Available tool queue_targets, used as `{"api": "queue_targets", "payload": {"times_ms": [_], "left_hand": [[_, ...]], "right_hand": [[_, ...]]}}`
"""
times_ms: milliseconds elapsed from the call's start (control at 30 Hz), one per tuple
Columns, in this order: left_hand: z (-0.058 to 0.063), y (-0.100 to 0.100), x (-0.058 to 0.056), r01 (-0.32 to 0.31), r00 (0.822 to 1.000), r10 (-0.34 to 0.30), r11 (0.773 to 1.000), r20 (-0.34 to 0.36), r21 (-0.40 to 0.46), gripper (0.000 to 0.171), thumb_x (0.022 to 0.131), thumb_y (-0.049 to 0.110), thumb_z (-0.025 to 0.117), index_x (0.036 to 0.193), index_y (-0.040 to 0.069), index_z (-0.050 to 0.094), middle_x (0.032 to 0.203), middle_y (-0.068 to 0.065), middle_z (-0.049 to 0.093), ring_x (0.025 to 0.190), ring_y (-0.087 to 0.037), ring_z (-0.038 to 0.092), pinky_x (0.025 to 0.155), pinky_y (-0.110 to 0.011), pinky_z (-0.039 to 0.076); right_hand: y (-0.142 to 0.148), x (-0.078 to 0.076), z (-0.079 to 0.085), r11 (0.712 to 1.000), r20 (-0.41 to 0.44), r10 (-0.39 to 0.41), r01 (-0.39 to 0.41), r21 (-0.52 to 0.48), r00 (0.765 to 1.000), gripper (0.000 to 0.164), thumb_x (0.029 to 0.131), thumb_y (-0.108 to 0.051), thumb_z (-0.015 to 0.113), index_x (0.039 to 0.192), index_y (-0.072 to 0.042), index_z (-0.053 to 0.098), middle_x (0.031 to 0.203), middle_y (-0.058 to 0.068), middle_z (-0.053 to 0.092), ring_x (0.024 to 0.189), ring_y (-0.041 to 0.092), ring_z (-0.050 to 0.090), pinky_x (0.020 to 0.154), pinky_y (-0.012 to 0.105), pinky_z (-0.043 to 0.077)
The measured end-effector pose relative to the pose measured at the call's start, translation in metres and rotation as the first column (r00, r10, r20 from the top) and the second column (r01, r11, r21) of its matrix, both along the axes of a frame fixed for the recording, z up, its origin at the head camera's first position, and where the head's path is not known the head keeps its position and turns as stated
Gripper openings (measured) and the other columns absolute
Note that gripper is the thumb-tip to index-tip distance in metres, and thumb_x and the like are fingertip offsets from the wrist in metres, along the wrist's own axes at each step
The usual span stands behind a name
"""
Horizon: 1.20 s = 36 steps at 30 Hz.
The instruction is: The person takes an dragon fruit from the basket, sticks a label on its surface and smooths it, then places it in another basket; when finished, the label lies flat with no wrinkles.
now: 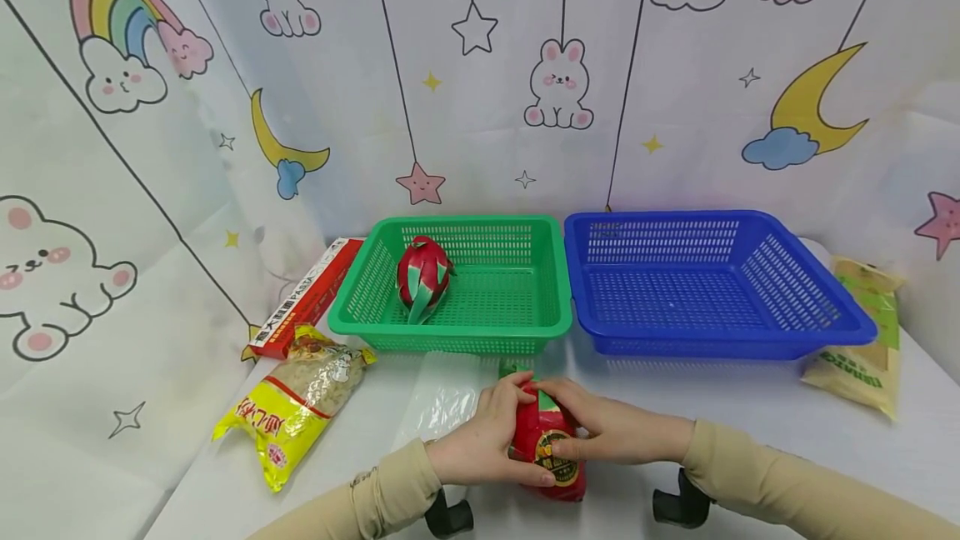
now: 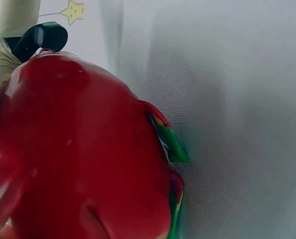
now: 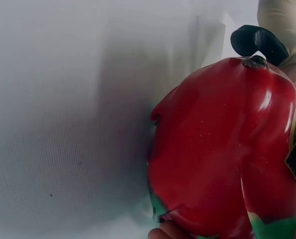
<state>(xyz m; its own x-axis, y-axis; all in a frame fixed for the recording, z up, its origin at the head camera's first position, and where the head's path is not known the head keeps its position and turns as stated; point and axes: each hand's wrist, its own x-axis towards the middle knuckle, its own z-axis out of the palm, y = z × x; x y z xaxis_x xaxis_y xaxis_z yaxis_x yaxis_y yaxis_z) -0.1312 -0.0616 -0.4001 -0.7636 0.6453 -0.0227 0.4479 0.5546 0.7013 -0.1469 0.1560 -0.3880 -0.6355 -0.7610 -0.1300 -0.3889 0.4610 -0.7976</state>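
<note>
Both hands grip a red dragon fruit (image 1: 531, 427) with green-tipped scales and a round black-and-gold sticker, low over the white table. My left hand (image 1: 480, 444) curls round its left side, thumb across the lower front. From the right, my right hand (image 1: 607, 423) holds it with the thumb on the sticker. Glossy red skin of the dragon fruit (image 2: 88, 139) fills much of the left wrist view. The right wrist view shows its side and dark stem end, with fingertips (image 3: 167, 231) at the bottom. Another dragon fruit (image 1: 423, 269) lies in the green basket (image 1: 450, 330).
Right of the green basket stands a blue basket (image 1: 735, 342). A clear plastic bag (image 1: 442, 390) lies flat beside my left hand. On the left are a yellow food packet (image 1: 296, 407) and a red box (image 1: 311, 298); a beige packet (image 1: 862, 357) lies far right.
</note>
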Motion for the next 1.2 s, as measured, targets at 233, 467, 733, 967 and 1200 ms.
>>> {"api": "queue_targets", "payload": {"times_ms": [233, 467, 733, 967, 1200], "left_hand": [[0.003, 0.001, 0.002, 0.002, 1.0, -0.002, 1.0, 0.003, -0.024, 0.075, 0.074, 0.041, 0.074, 0.125, 0.006, 0.032, 0.149, -0.006, 0.016, 0.127, -0.031, 0.024, 0.099, -0.038, 0.039], [0.004, -0.001, 0.005, 0.019, 1.0, -0.018, 0.998, 0.023, -0.054, 0.067, 0.077, 0.039, 0.072, 0.121, 0.006, 0.033, 0.149, -0.009, 0.015, 0.124, -0.03, 0.025, 0.1, -0.037, 0.038], [0.008, -0.002, 0.007, 0.051, 0.998, -0.047, 0.994, 0.051, -0.096, 0.055, 0.083, 0.037, 0.065, 0.118, 0.008, 0.034, 0.151, -0.009, 0.009, 0.122, -0.027, 0.025, 0.099, -0.036, 0.038], [0.012, -0.007, 0.003, 0.122, 0.992, -0.115, 0.981, 0.054, -0.149, 0.06, 0.087, 0.035, 0.059, 0.13, 0.005, 0.029, 0.152, -0.01, 0.004, 0.127, -0.03, 0.023, 0.103, -0.038, 0.036], [0.013, -0.014, -0.003, 0.14, 0.989, -0.134, 0.981, 0.055, -0.13, 0.066, 0.087, 0.032, 0.059, 0.137, 0.005, 0.025, 0.153, -0.01, 0.002, 0.132, -0.031, 0.019, 0.106, -0.041, 0.032]], "right_hand": [[0.001, 0.001, -0.001, 0.998, 0.009, 0.041, -0.04, -0.053, 0.999, 0.09, 0.075, -0.039, 0.073, 0.143, -0.011, 0.021, 0.134, 0.011, 0.034, 0.105, 0.011, 0.05, 0.072, 0.023, 0.051], [0.005, 0.002, -0.002, 0.995, 0.038, 0.063, -0.061, -0.074, 0.997, 0.093, 0.073, -0.033, 0.073, 0.144, -0.009, 0.019, 0.132, 0.012, 0.035, 0.109, 0.017, 0.047, 0.078, 0.026, 0.05], [0.01, 0.0, -0.006, 0.989, 0.026, 0.12, -0.117, -0.088, 0.992, 0.091, 0.076, -0.032, 0.07, 0.146, -0.009, 0.016, 0.138, 0.013, 0.033, 0.115, 0.02, 0.047, 0.086, 0.03, 0.049], [0.017, -0.003, 0.0, 0.987, 0.036, 0.159, -0.159, -0.004, 0.987, 0.09, 0.082, -0.032, 0.064, 0.149, -0.013, 0.007, 0.151, 0.021, 0.01, 0.128, 0.039, 0.035, 0.091, 0.033, 0.048], [0.025, -0.01, 0.016, 0.984, 0.021, 0.178, -0.179, 0.019, 0.984, 0.063, 0.096, -0.022, 0.046, 0.148, -0.009, 0.013, 0.146, 0.022, 0.026, 0.113, 0.023, 0.053, 0.088, 0.028, 0.048]]}}
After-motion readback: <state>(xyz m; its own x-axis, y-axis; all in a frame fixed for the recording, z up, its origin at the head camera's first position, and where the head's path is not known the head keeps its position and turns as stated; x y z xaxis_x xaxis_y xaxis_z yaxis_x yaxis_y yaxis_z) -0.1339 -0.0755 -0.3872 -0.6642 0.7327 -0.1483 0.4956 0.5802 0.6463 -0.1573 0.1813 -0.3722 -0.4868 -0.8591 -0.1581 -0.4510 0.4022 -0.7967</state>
